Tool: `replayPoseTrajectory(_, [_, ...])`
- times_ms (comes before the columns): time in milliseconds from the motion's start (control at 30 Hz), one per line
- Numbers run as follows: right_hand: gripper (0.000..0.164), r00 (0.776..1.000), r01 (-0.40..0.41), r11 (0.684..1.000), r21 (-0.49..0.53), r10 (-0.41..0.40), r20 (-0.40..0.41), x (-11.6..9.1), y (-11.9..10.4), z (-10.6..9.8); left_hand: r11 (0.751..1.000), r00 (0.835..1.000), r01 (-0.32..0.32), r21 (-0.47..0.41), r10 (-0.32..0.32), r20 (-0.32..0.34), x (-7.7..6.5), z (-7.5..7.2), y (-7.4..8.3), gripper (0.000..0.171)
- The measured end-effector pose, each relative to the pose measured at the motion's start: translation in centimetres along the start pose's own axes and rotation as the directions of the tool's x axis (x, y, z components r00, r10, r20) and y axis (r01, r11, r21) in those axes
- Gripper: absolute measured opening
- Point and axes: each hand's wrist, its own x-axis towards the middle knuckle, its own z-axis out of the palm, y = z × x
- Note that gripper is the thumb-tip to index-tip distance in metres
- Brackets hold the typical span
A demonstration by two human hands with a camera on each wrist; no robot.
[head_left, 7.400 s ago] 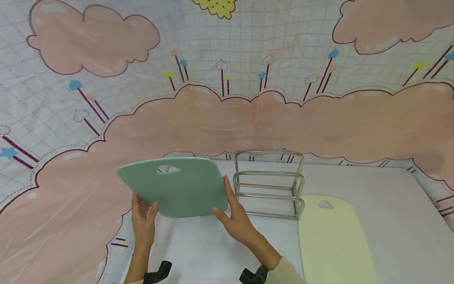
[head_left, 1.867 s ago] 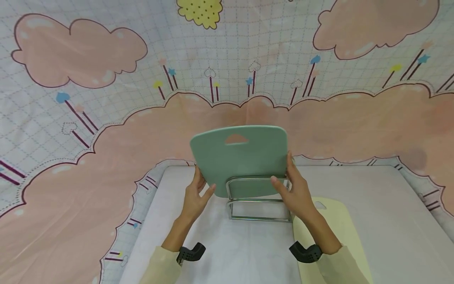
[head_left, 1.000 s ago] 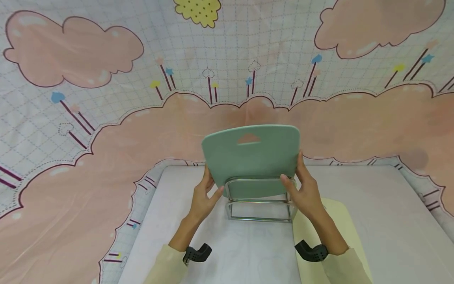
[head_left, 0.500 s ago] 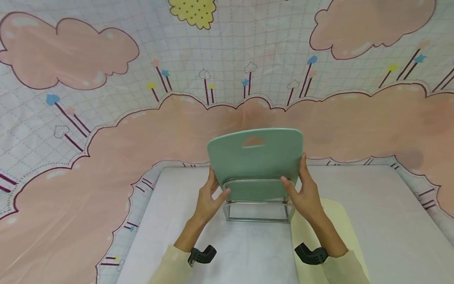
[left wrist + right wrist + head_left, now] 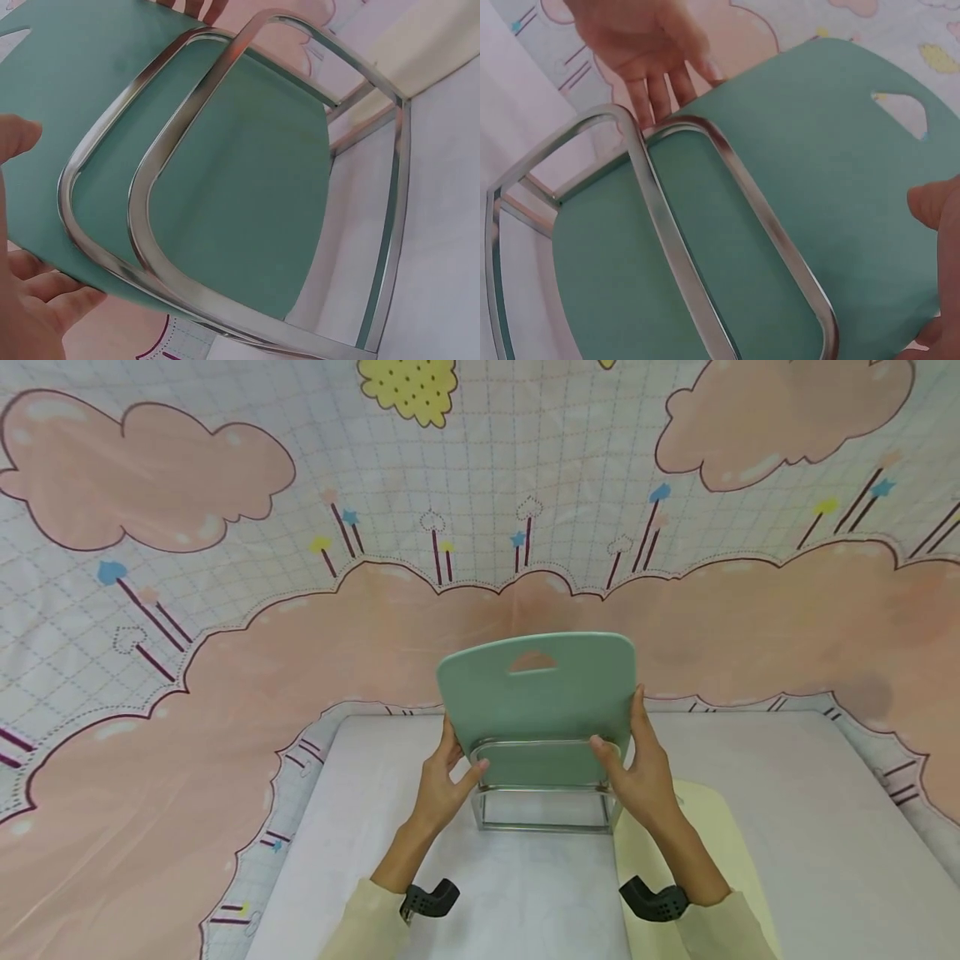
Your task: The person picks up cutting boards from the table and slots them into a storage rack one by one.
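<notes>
A green cutting board [image 5: 536,706] stands upright, tilted slightly, in a silvery metal rack [image 5: 545,828], behind its front bars. Its handle slot is at the top. My left hand [image 5: 441,787] holds the board's left edge, thumb in front and fingers behind. On the opposite edge, my right hand [image 5: 645,781] grips the same way, its thumb near the rack's upper bar. In the left wrist view the board [image 5: 247,172] passes behind two bent bars. The right wrist view shows the board's lower part inside the rack [image 5: 679,262]; whether it rests on the base I cannot tell.
A pale yellow cutting board [image 5: 720,831] lies flat on the white table [image 5: 817,827], right of the rack and partly under my right forearm. Behind the table hangs a cloth [image 5: 480,627] printed with clouds. Black cameras sit on both wrists.
Earlier, both hands held the green board left of the rack. It has moved right and down behind the rack's front bars. During the last half second it has barely moved.
</notes>
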Motion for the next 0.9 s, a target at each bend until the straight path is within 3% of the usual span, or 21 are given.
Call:
replayPoseTrajectory(300, [0.082, 1.000, -0.001, 1.000, 0.028, 0.001, 0.013, 0.9, -0.2, -0.5, 1.000, 1.000, 0.021, -0.005, -0.021, -0.015, 0.7, 0.1, -0.4, 0.085])
replayPoseTrajectory(533, [0.079, 0.999, -0.045, 0.996, 0.079, 0.044, 0.015, 1.8, -0.2, -0.4, 0.994, 0.992, 0.097, 0.047, -0.093, -0.088, 0.7, 0.6, -4.0, 0.086])
replayPoseTrajectory(900, [0.080, 0.997, -0.066, 0.996, 0.065, 0.063, 0.041, 2.4, 0.4, -0.8, 0.956, 0.973, 0.219, 0.195, -0.200, -0.112, 1.8, 0.7, -3.3, 0.088])
